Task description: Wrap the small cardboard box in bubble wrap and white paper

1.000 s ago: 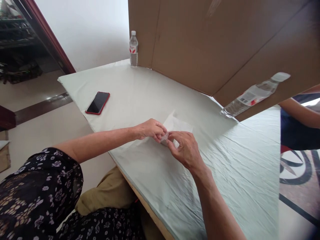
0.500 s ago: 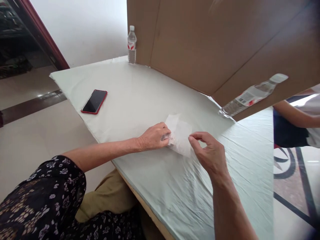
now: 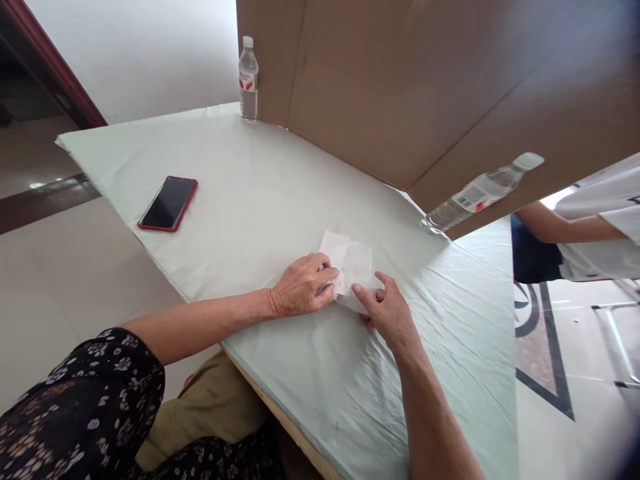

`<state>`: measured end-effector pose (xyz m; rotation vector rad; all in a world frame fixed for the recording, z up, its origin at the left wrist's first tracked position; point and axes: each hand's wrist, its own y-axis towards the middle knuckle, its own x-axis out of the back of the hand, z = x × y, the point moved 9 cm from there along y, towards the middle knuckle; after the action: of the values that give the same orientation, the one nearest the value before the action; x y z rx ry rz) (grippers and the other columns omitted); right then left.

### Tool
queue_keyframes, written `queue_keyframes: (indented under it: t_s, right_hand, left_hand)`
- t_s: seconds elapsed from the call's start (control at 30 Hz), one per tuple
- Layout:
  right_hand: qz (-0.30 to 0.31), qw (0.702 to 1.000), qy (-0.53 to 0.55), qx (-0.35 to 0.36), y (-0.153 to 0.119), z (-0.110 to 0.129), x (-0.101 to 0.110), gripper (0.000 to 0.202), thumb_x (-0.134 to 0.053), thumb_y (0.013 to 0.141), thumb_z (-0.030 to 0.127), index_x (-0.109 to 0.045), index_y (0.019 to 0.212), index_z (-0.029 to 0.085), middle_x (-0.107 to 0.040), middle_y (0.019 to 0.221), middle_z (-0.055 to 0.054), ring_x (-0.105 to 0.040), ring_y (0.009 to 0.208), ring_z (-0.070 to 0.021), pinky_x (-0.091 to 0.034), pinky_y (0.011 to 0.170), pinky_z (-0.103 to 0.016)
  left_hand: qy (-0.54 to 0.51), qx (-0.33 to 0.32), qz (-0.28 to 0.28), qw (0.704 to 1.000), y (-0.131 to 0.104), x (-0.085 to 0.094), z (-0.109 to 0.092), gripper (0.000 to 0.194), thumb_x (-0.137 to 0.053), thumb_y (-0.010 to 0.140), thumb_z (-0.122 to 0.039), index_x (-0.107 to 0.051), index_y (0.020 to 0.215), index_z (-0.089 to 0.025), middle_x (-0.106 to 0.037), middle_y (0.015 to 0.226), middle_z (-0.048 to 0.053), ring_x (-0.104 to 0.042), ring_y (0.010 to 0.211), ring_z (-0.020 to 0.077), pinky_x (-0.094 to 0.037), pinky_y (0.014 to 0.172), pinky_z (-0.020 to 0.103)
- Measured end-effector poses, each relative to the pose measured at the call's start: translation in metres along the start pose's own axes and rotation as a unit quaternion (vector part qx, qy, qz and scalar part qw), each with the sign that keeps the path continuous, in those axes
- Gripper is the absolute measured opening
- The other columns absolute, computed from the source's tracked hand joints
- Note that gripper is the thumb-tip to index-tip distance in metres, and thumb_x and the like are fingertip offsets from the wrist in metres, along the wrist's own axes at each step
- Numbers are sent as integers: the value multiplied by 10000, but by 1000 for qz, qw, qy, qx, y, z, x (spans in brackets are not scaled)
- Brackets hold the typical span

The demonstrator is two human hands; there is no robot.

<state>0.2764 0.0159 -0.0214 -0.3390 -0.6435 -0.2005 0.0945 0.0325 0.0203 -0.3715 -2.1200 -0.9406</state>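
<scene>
A thin, translucent white sheet [image 3: 356, 257], maybe tissue or paper, lies spread between my hands above the pale green tablecloth [image 3: 240, 220]. My left hand [image 3: 305, 283] is closed at the sheet's left edge, its curled fingers pinching it; something small and greyish shows under the fingers, too unclear to name. On the right side, my right hand [image 3: 387, 310] has its thumb on top of the sheet's lower right part and some fingertips underneath, with the index finger stretched out along the edge.
A phone [image 3: 169, 203] with a red case lies to the left near the table edge. Two water bottles [image 3: 249, 80] [image 3: 480, 193] stand against a large brown cardboard panel [image 3: 360, 87]. Beyond it at right, another person's arm [image 3: 565, 227] shows.
My right hand has moved left and inward, from pinching near the sheet's right edge to gripping over its lower right part. My left hand stays at the left edge. The view has shifted slightly.
</scene>
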Motion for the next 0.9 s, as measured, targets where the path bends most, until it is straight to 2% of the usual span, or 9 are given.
queue_keyframes:
  t_s: [0.13, 0.3, 0.4, 0.57, 0.73, 0.9]
  right_hand:
    - [-33, 998, 57, 23, 1, 5, -6, 932, -710, 717, 550, -372, 1486, 146, -724, 984, -138, -659, 673, -247, -500, 483, -333]
    - [-70, 986, 113, 98, -7, 14, -4, 888, -739, 722, 466, -371, 1474, 169, -711, 840, -36, -645, 715, -202, -531, 678, -352]
    - [-70, 977, 171, 105, -10, 18, -3, 871, -744, 733, 449, -364, 1467, 175, -671, 788, 0, -621, 660, -172, -524, 618, -326]
    - [-62, 967, 231, 92, -10, 25, -5, 860, -771, 708, 470, -408, 1431, 178, -609, 738, 29, -571, 606, -150, -492, 479, -276]
    - [-60, 975, 183, 108, -10, 42, -11, 833, -745, 732, 469, -429, 1426, 135, -643, 748, 17, -588, 617, -144, -465, 468, -245]
    - [-54, 986, 88, 129, -13, 58, -16, 783, -702, 779, 461, -459, 1426, 92, -722, 826, -48, -634, 626, -163, -524, 584, -309]
  left_hand:
    - [2, -3, -6, 1000, 1, 0, 0, 206, -509, 864, -223, -665, 978, -154, -607, 1009, 106, -562, 871, 191, -472, 807, 310]
    - [8, -1, -33, 999, 3, 2, 1, 154, -547, 827, -228, -673, 895, -169, -598, 983, 82, -539, 804, 165, -458, 742, 288]
    - [3, 13, -31, 999, 4, 1, 2, 152, -566, 819, -243, -685, 883, -171, -577, 984, 78, -530, 800, 159, -450, 715, 276]
    - [-30, 57, 17, 998, 5, -5, 7, 163, -582, 821, -249, -697, 921, -189, -543, 985, 61, -535, 830, 151, -440, 675, 249]
    - [-53, 65, 36, 996, 6, -9, 7, 149, -593, 829, -252, -689, 917, -179, -533, 981, 59, -534, 823, 146, -450, 677, 247]
    - [-100, 75, 30, 992, 7, -12, 9, 149, -581, 831, -241, -662, 928, -162, -545, 965, 68, -548, 820, 153, -475, 687, 257]
